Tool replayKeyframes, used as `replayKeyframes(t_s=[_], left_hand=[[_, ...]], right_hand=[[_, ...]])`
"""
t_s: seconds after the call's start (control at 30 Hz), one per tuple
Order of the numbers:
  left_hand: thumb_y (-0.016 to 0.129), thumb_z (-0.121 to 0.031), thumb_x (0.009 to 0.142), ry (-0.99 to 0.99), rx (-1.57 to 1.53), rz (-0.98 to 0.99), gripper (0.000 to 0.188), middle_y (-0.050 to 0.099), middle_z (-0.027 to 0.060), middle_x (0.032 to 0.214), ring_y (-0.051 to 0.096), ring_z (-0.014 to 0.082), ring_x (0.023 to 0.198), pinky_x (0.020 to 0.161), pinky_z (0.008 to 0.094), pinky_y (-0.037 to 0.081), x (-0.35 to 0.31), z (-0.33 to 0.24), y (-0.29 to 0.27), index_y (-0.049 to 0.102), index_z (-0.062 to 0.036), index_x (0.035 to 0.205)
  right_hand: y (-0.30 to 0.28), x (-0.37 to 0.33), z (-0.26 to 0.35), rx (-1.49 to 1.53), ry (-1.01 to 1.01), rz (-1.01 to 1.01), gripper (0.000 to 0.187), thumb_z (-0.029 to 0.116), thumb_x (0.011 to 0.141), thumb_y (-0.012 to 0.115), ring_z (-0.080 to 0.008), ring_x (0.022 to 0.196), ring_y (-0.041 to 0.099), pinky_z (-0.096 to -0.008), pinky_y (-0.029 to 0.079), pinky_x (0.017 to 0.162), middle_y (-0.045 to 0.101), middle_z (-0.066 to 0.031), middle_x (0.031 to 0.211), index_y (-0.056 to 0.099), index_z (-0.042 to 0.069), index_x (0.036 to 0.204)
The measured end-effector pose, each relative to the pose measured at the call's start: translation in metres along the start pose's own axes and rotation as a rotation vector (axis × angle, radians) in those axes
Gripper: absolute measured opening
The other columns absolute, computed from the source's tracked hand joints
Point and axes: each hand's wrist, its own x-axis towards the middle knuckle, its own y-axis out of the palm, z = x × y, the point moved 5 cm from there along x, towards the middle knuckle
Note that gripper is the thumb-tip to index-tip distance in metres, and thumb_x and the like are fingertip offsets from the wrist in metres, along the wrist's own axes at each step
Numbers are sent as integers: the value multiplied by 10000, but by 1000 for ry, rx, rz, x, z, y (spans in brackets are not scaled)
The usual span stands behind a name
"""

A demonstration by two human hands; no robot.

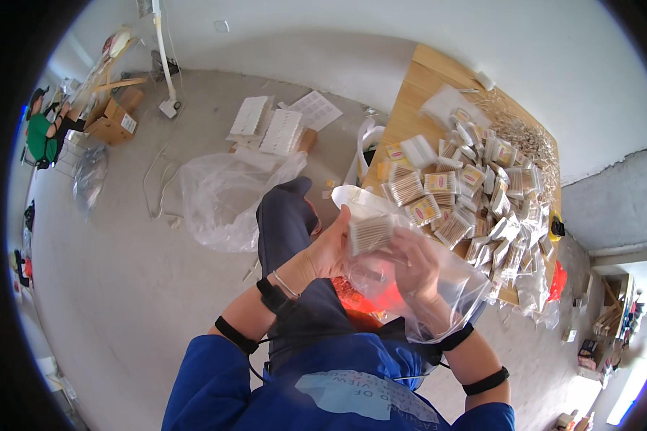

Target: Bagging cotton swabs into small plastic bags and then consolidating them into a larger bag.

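Note:
My left hand (328, 246) is closed around the left side of a clear plastic bag (449, 284) and a small pack of cotton swabs (371, 234), its thumb along the pack's edge. The swabs lie in a neat row behind clear film. Through the bag's film I see my right hand (415, 264), its fingers bent at the right edge of the pack; film glare blurs the fingertips. The bag drapes over my right wrist. A white oval piece (354, 198) shows just above the pack. Something bright red-orange (359, 296) lies below the bag, between my legs.
A wooden table (399, 108) on the right carries a heap of swab packs (474, 183), some with yellow labels, and loose swabs (521, 136). White trays (280, 131) and a large clear bag (219, 205) lie on the floor. A person in green (42, 136) sits far left by a cardboard box (115, 118).

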Motion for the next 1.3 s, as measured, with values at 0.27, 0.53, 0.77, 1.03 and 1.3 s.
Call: replayKeyframes(t_s=[0.27, 0.53, 0.77, 1.03, 1.3], left_hand=[[330, -761, 794, 112, 84, 107, 919, 460, 144, 1345, 506, 309, 1184, 954, 460, 451, 4, 8, 5, 305, -83, 1415], [658, -332, 858, 345, 342, -62, 617, 544, 123, 1233, 562, 229, 1110, 901, 357, 497, 0, -4, 11, 412, -7, 1322], [659, -43, 839, 522, 351, -313, 288, 646, 75, 997, 637, 134, 850, 754, 271, 533, -8, -13, 3, 584, 15, 1111], [663, -48, 841, 565, 216, -370, 281, 641, 90, 989, 640, 152, 852, 762, 297, 557, -11, -18, 7, 575, 15, 1101], [686, -59, 821, 696, 247, -500, 266, 638, 83, 979, 633, 134, 825, 751, 289, 548, -4, -10, -1, 584, 6, 1058]], right_hand=[[-7, 8, 10, -146, -121, -11, 343, -30, 653, 690, -274, 882, 646, -330, 536, 743, 649, -113, 1079, 650, 44, 985], [-11, 4, 14, -266, -210, 33, 385, 0, 688, 626, -262, 852, 642, -325, 540, 716, 622, -97, 1143, 621, 64, 1067], [-36, 8, 44, -238, -247, 268, 281, 54, 676, 671, -296, 870, 629, -368, 525, 725, 629, -114, 1031, 656, 56, 957], [-130, -16, 54, -454, 137, -265, 507, 126, 652, 780, -285, 910, 575, -349, 488, 747, 568, -129, 1009, 552, 5, 1088], [-98, -9, 29, 172, 613, 6, 200, 34, 715, 701, -104, 660, 570, -251, 473, 607, 620, -73, 717, 620, -20, 890]])
